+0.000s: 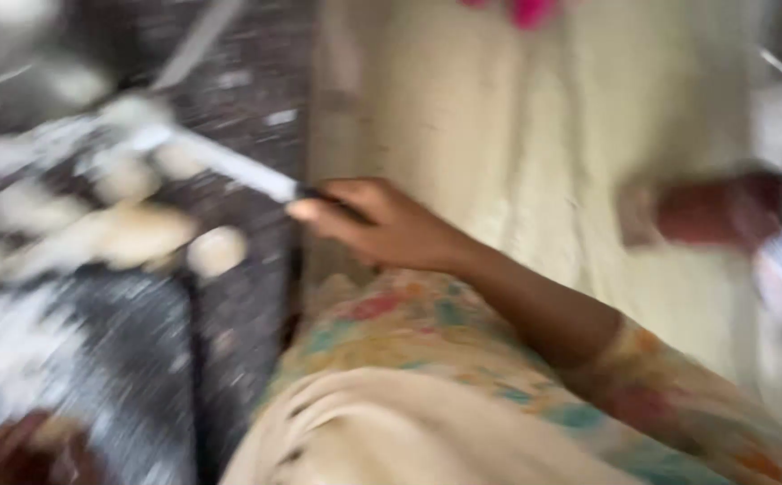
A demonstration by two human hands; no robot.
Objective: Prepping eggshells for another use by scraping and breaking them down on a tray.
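Right hand (382,224): we see it closed around a dark-handled knife (229,166).
Done: pale cut pieces (131,229) lie heaped on the dark counter (247,296).
Left: we cannot tell; blurred.
Left hand: unseen.

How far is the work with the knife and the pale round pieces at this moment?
Done: several pale round pieces already lie on the dark speckled counter, with white dust around them. In hand: the right hand grips a knife whose blade points over those pieces. Left: the picture is too blurred to tell which pieces are cut. The left hand is not clearly in view.
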